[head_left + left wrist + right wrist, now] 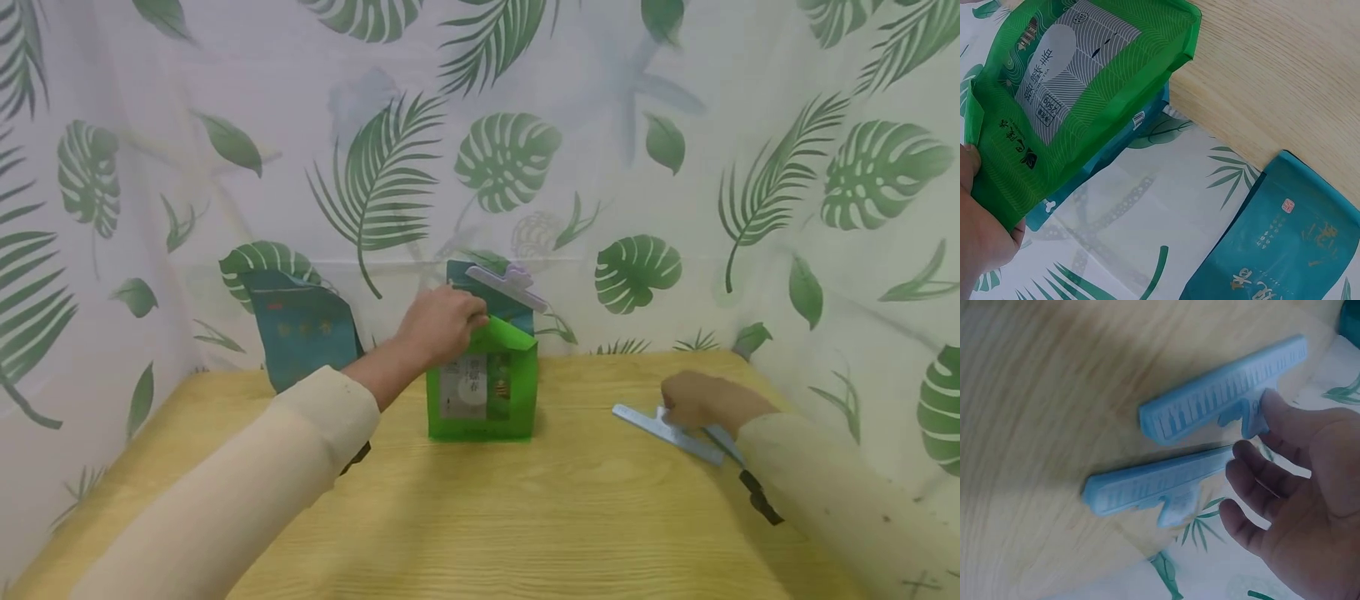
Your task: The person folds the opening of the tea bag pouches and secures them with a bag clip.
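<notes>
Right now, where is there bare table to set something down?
The table is bare in front of the green bag, between the sleeves, and between it and the pinched blue clip. It is crowded behind the green bag, where a teal bag stands, and around the right hand, near a second clip.

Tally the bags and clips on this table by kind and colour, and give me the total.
Green bag: 1
Teal bags: 2
Light blue clips: 2
Light purple clip: 1
Total: 6
</notes>
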Demonstrator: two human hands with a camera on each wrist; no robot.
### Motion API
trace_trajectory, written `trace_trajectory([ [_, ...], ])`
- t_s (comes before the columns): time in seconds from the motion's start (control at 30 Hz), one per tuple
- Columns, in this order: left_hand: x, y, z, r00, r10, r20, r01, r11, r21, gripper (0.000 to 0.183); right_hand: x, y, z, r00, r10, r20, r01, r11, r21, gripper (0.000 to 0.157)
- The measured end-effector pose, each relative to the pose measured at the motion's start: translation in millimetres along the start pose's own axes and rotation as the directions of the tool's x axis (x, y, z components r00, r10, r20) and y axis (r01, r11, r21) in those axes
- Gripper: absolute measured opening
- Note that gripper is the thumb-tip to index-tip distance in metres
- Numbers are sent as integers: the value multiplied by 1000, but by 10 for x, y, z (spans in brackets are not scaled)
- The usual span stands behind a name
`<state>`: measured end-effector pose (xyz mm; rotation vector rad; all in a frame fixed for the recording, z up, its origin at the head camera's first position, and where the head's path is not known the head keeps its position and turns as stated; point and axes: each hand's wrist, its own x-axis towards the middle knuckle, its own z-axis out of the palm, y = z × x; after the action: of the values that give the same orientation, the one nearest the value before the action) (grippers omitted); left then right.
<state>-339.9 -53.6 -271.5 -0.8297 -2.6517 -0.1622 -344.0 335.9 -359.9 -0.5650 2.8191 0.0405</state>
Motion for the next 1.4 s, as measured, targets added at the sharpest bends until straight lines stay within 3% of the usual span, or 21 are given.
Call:
trace_trajectory([
  [0.1, -4, -6, 12, 1000, -2, 13, 2, 1000, 5, 21, 19, -67, -7, 998, -55, 19, 54, 997, 49, 19],
  [0.27, -13, -15, 33, 1000, 6, 12, -6, 1000, 0, 21, 54, -177, -58, 994, -86, 60, 76, 984, 159, 17],
  [0.47, -18, -17, 37, 1000, 8, 5, -8, 1000, -7, 21, 120, -309, -171, 990, -138, 12, 131, 965, 226, 18],
  [0.67, -27, -18, 46, 1000, 3, 14, -3, 1000, -14, 21, 177, -448, -366, 977, -193, -92, 199, 978, 57, 42],
  [0.8, -26, -21, 42, 1000, 8, 7, -7, 1000, -15, 20, 181, -518, -505, 951, -254, -174, 251, 967, -40, 32],
  [0.97, -28, -21, 30, 1000, 16, -3, -16, 1000, -26, 21, 178, -614, -672, 933, -270, -240, 271, 962, -26, 25],
  [1.2, -19, -29, 26, 999, 33, -26, -34, 999, -25, 21, 139, -755, -873, 883, -267, -387, 287, 958, -5, 21],
  [1.4, -15, -26, 5, 999, 34, -31, -35, 999, -38, 21, 136, -821, -934, 845, -293, -446, 302, 952, -53, 17],
])
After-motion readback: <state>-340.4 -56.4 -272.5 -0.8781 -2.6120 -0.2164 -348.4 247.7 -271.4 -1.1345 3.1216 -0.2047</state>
